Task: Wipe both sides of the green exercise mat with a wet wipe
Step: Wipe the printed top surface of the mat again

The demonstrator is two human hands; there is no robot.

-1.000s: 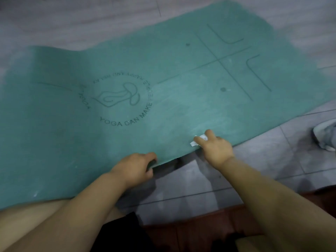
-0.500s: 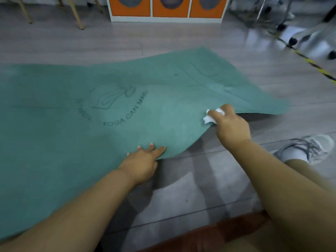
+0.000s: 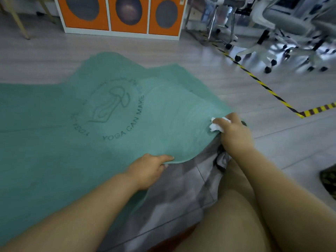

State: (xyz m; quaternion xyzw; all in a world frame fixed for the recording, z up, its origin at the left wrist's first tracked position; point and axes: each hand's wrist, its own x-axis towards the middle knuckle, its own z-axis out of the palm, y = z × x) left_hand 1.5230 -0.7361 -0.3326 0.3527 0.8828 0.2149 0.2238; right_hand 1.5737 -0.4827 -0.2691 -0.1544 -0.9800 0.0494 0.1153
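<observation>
Mat (image 3: 76, 146) edge lifted higher; chairs (image 3: 283, 28) beyond

Green mat (image 3: 54, 160) cut off at left edge; shoe (image 3: 222, 159) mostly hidden behind right forearm

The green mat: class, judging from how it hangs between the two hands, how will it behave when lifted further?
The green mat is probably floppy: its lifted edge sags between the left hand and the right hand. It also seems light, raised by fingertip pinches, one sharing the wet wipe.
</observation>
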